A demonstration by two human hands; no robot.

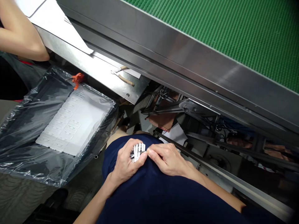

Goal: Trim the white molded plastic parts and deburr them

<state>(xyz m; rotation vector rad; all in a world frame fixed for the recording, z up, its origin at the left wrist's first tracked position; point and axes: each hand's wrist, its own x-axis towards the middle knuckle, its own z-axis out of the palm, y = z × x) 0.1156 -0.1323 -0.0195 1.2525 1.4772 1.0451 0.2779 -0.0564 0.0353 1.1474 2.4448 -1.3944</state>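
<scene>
Close to my lap, my left hand (128, 158) is curled round a bunch of small white strips (138, 152) with some darker bits among them. Its thumb presses along the front of the bunch. Right beside it, my right hand (167, 158) is closed in a pinch, thumb against forefinger, the tips near my left thumb. Whatever sits in that pinch is too small or hidden to make out. Both hands are in front of my dark blue clothing.
To the left stands a crate lined with clear plastic (21, 149), holding flat white pieces (93, 107). Orange-handled scissors (78, 79) rest at its rim. Pliers (126, 80) lie on a metal shelf (77, 57). A green conveyor belt (233, 34) runs above. Another person's arm (23, 34) shows at upper left.
</scene>
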